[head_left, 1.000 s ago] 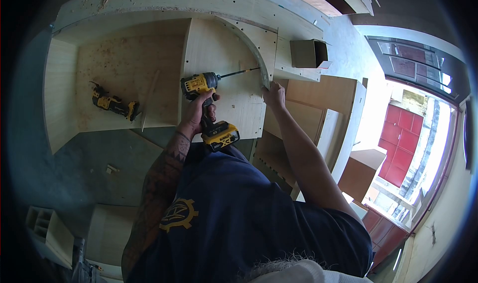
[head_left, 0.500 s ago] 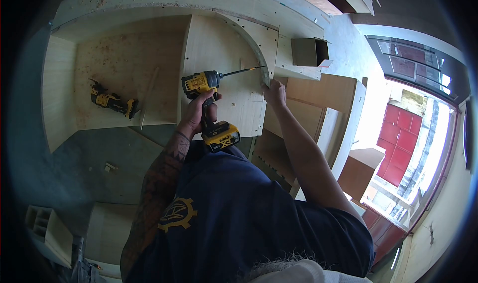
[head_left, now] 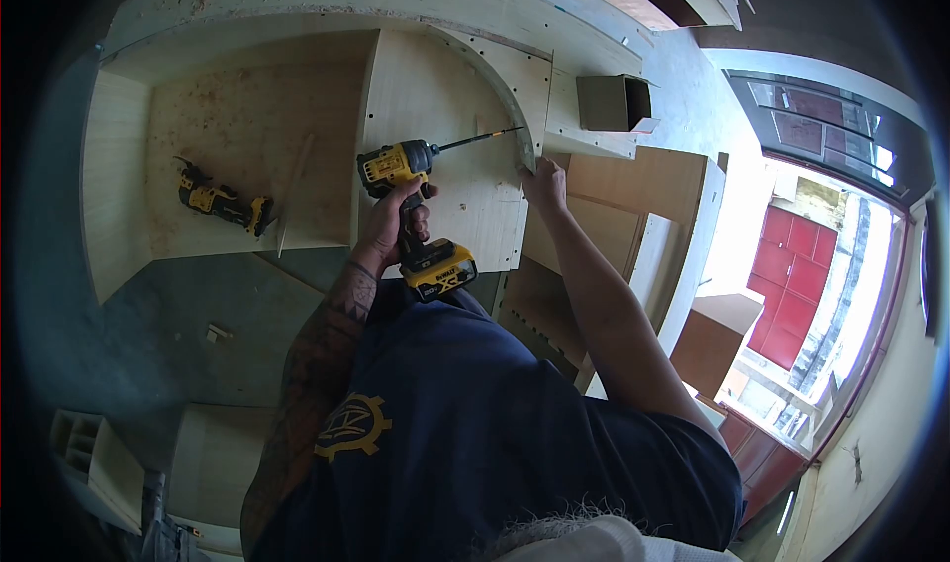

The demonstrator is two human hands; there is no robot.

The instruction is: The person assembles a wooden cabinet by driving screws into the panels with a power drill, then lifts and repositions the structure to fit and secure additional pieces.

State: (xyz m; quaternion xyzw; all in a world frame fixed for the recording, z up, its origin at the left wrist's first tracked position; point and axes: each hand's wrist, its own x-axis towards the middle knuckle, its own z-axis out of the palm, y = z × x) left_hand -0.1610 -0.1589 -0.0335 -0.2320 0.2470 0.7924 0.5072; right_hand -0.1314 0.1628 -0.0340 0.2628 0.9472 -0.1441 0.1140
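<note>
My left hand (head_left: 401,224) is wrapped round the handle of a yellow and black cordless driver (head_left: 396,166). Its long bit (head_left: 478,140) points right, and the tip overlaps a curved, pale strip (head_left: 505,90) in view; contact cannot be made out. The fingers of my right hand (head_left: 545,184) are closed on the lower end of that strip. Behind both hands is a light wooden panel (head_left: 426,92), part of a large wooden unit.
A second yellow and black power tool (head_left: 223,201) lies in the unit's left compartment, beside a thin wood strip (head_left: 297,191). A small open box (head_left: 616,104) is at upper right. Wooden cabinets (head_left: 633,181) stand to the right, and a divided box (head_left: 97,463) at lower left.
The driver in my left hand has shifted slightly left, drawing the bit's tip back a little across the strip. My right hand has hardly moved.
</note>
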